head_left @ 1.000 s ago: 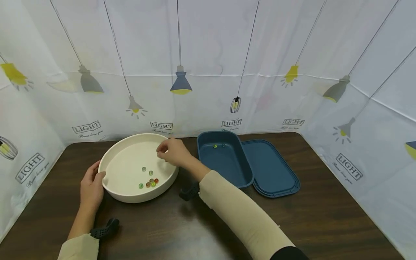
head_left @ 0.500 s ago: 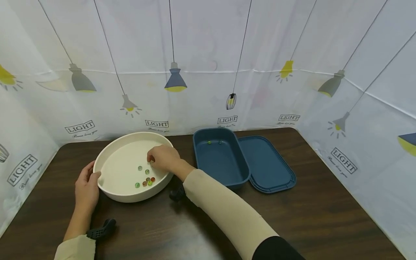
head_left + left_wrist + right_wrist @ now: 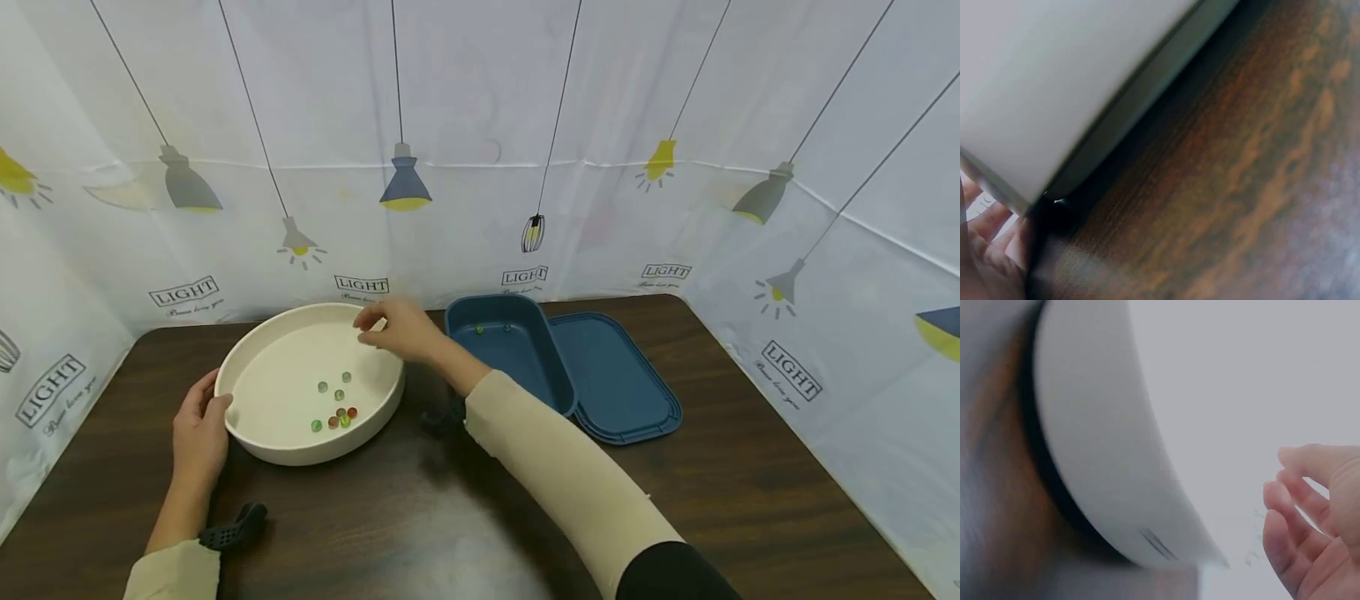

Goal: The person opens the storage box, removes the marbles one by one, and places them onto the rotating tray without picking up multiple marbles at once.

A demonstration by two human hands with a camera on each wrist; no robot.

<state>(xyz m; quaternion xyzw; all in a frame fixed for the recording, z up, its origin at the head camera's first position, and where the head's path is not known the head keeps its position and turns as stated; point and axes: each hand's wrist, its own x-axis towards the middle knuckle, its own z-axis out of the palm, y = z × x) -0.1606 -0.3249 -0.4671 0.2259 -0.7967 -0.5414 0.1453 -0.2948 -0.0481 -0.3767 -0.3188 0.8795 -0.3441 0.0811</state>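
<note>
A round cream tray [image 3: 277, 375] stands on the table at the left. My left hand [image 3: 201, 429] grips its left rim, thumb on the rim and fingers round the outer wall. Several glass marbles lie on the tray floor, among them a red marble [image 3: 352, 412], a green marble [image 3: 317, 426] and a clear marble [image 3: 347, 377]. Over the tray's right rim hovers my right hand [image 3: 405, 333]. In the right wrist view its thumb and fingers [image 3: 1277, 540] are loosely bent and apart, with nothing seen between them.
Right of the tray stands a blue box [image 3: 510, 358] with a yellow-green marble [image 3: 479, 330] and a bluish marble [image 3: 507, 327] inside. Its blue lid [image 3: 622, 383] lies beside it. A white printed curtain [image 3: 465, 233] hangs behind the dark wooden table [image 3: 360, 533].
My right hand dipped towards the tray floor, then rose back to the right rim. A clear marble now lies where its fingertips were. The left hand keeps its grip on the tray.
</note>
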